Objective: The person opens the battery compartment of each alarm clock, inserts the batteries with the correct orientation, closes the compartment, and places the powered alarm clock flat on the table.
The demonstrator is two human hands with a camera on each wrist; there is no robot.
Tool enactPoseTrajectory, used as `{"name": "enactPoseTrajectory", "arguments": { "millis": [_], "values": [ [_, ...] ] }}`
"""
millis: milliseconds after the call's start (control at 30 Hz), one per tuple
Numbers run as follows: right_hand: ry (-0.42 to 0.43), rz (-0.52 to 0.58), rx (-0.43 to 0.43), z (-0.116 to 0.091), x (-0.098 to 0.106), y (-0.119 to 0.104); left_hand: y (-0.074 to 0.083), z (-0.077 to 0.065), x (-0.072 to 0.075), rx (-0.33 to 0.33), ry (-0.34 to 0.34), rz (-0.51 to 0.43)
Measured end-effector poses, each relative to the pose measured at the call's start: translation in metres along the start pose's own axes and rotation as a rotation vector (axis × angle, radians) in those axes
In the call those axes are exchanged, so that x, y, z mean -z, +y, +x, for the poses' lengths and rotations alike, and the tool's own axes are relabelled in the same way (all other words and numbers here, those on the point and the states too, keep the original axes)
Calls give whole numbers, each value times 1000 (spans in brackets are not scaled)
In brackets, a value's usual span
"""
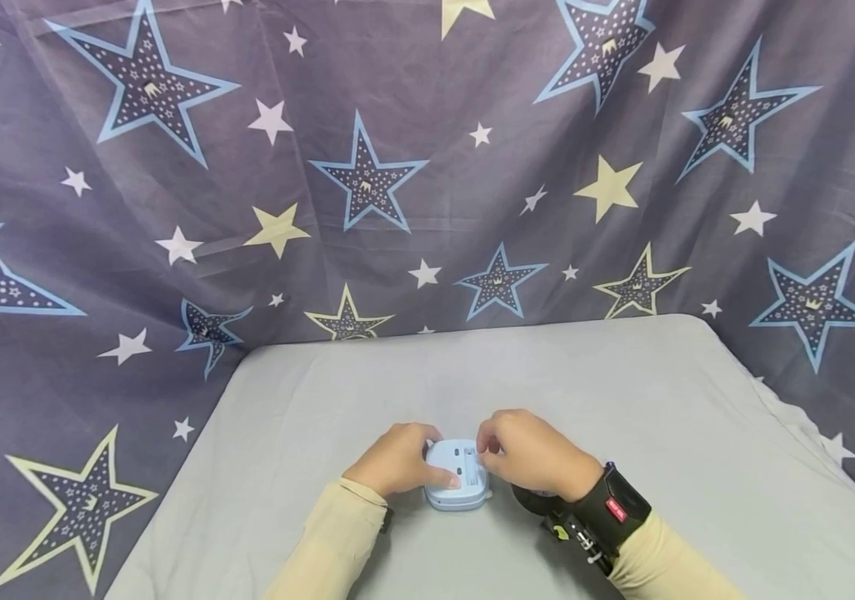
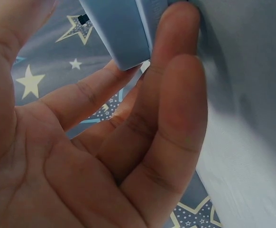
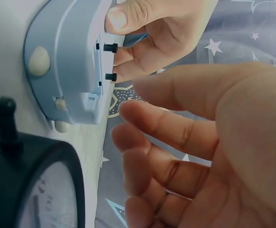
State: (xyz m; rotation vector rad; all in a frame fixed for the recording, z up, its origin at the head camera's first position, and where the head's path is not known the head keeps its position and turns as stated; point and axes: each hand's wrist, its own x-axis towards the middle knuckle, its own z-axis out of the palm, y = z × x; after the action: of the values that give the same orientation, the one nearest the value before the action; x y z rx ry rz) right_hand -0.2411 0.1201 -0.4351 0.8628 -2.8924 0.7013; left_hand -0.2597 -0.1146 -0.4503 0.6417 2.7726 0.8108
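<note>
A light blue alarm clock [image 1: 442,457] lies back side up on the bed-like surface, with a battery slot [image 1: 470,467] on its back. Two black knobs [image 3: 111,48] stick out of that back, and a cream-coloured round button [image 3: 39,61] sits on its side. My left hand [image 1: 407,458] grips the clock from the left, thumb on the back and fingers round the far edge. Close to the slot, at the clock's right, is my right hand [image 1: 528,450]. In the right wrist view its fingers are loosely bent, with nothing visible between thumb and fingertips.
A black clock [image 3: 57,152] with a numbered dial stands beneath my right wrist, partly hidden. Grey cloth [image 1: 307,400] covers the surface. A dark curtain [image 1: 427,208] printed with stars hangs behind and at both sides.
</note>
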Motion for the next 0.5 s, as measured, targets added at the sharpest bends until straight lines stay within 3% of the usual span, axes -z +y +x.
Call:
{"name": "enactPoseTrajectory", "arguments": {
  "millis": [133,333,500],
  "values": [
    [-4,-12,7,0,1,-1,1,0,1,-7,8,16],
    [-37,-12,0,-1,1,-1,-1,-1,3,-21,20,116],
    [-102,-16,-10,-3,0,-1,-9,-5,16,30,53,177]
  ]
}}
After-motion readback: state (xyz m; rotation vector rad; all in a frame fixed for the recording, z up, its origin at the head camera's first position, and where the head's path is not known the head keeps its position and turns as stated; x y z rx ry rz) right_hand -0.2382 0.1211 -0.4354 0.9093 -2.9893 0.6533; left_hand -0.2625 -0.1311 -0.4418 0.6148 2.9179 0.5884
